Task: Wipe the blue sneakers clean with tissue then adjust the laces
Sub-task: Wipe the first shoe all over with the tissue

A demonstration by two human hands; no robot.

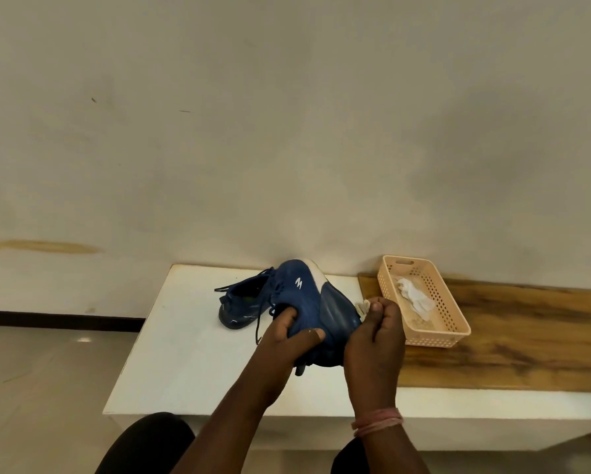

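Note:
My left hand (pixel 289 336) grips a blue sneaker (pixel 316 302) by its collar, fingers inside the opening and thumb across the side. The shoe is lifted and tilted, its white-edged toe pointing away toward the wall. My right hand (pixel 376 333) pinches a crumpled tissue (pixel 363 306) against the sneaker's dark blue right side. The second blue sneaker (pixel 241 304) lies on the white table (pixel 171 354) behind, laces loose, partly hidden by the held shoe.
A peach plastic basket (pixel 458 328) with white tissues (pixel 415 297) inside stands to the right on a wooden surface (pixel 526 336). A plain wall rises just behind the table. Tiled floor lies to the left. My knees show at the bottom edge.

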